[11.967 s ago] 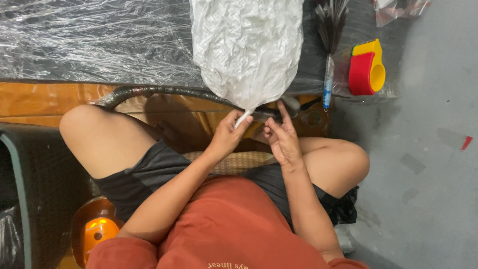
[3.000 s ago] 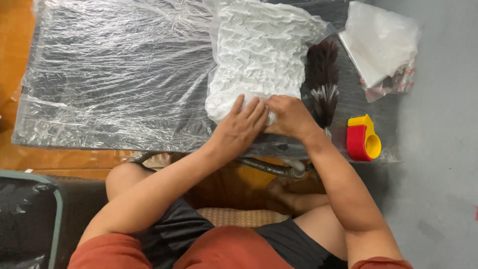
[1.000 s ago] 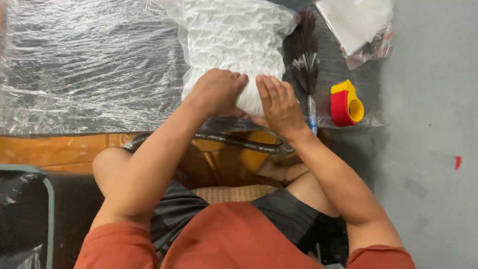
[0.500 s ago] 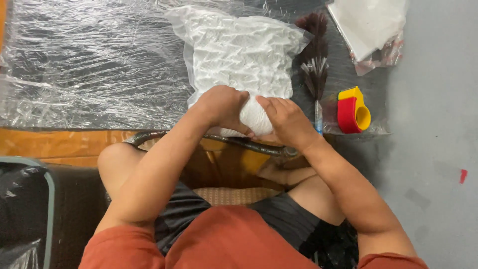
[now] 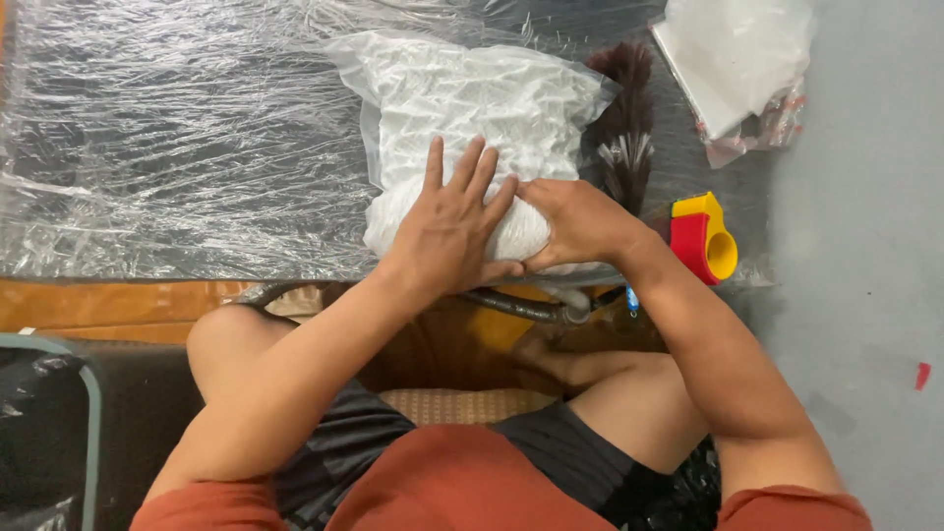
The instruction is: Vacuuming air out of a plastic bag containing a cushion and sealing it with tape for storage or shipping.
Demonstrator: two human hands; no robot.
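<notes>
The white bagged bundle lies on a sheet of clear plastic wrap spread over a dark work surface, straight ahead of my crossed legs. In the head view, my left hand lies flat on the bundle's near end, fingers spread wide and pointing away from me, palm pressing down. My right hand sits just beside it, touching the same near edge, fingers curled inward and pinching the bag's loose plastic; how tightly they grip I cannot tell. A dark feather duster rests against the bundle's right side. A red and yellow tape dispenser stands near my right wrist. A flat white packet lies at the far right corner, well apart.
</notes>
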